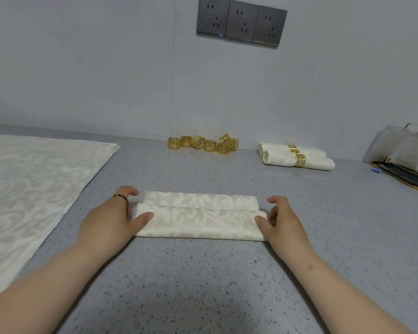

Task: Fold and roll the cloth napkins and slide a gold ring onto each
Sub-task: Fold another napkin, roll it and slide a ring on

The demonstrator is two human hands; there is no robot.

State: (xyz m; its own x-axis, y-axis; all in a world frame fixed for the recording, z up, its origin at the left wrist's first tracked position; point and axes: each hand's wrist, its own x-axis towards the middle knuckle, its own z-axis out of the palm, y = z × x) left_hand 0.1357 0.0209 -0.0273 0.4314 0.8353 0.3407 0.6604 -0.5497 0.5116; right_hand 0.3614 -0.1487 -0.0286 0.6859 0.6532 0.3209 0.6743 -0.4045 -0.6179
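A cream patterned napkin [200,216] lies folded into a long strip on the grey counter in front of me. My left hand [111,220] holds its left end, thumb on top and fingers curled behind the fold. My right hand [282,220] holds the right end the same way. Several loose gold rings [203,144] sit in a cluster by the wall. At the back right lie two rolled napkins [297,156], each with a gold ring around it.
A stack of flat unfolded napkins [29,184] covers the counter's left side. A clear plastic container [405,150] and a dark gold-edged tray [401,174] stand at the far right. Wall sockets [241,21] are above.
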